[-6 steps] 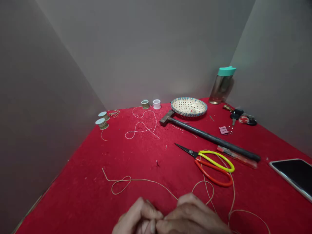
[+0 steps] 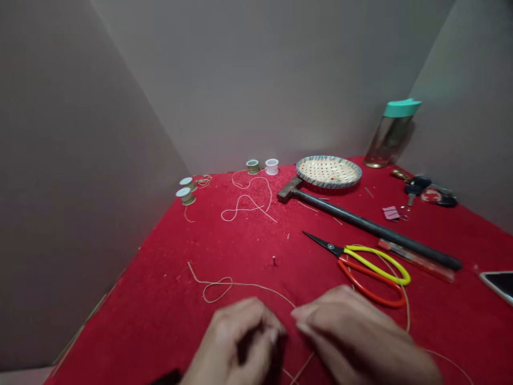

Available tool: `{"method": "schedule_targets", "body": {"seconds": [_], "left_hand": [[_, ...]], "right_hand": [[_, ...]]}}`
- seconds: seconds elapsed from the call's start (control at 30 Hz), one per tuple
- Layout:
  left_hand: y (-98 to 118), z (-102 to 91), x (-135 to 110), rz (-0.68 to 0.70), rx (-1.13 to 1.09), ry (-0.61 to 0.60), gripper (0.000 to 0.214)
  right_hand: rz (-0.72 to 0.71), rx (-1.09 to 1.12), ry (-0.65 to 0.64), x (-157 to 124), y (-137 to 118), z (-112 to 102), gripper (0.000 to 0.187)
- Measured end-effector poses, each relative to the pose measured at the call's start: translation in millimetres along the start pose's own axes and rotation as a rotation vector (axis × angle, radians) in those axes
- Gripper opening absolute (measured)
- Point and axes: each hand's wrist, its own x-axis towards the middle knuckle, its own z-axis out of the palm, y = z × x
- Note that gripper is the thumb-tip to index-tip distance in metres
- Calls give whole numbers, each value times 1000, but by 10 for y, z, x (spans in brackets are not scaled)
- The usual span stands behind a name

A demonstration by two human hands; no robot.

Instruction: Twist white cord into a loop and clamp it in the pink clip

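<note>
Loosely, our thin tan cord [image 2: 256,285] runs across the red cloth-covered table [image 2: 152,305], from a free end and small loop on the left to the fingertips of our right hand [image 2: 360,331], which are drawn together. Our left hand [image 2: 240,342] is curled, thumb near the fingers; blur hides the contact, so we cannot tell whether either one grips the cord. If our pinch is slack, we judge, it could slip away, and a hard pull could tighten that loop into an unwanted knot. Just beyond stands a small dark nail with a pale head [image 2: 274,261], which might catch a sliding strand. On the right, cord passes at the yellow and red handles of the black-bladed metal scissors [image 2: 340,251]; a tug could snag there and drag them. Farther off, the dark, long-handled hammer [image 2: 368,224] seems a lesser risk, lying clear of our fingers.
</note>
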Motion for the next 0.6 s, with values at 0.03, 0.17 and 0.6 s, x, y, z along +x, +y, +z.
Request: {"method": "schedule_targets", "body": {"seconds": [0.03, 0.17, 0.6], "left_hand": [[-5, -170, 42, 32, 136, -4, 22], [-244, -897, 59, 25, 541, 203, 26], [-869, -1150, 109, 114, 515, 164, 19]], "right_hand": [[26, -17, -7, 47, 39, -55, 13], [103, -189, -52, 240, 166, -287, 16], [29, -227, -523, 367, 177, -576, 16]]}}
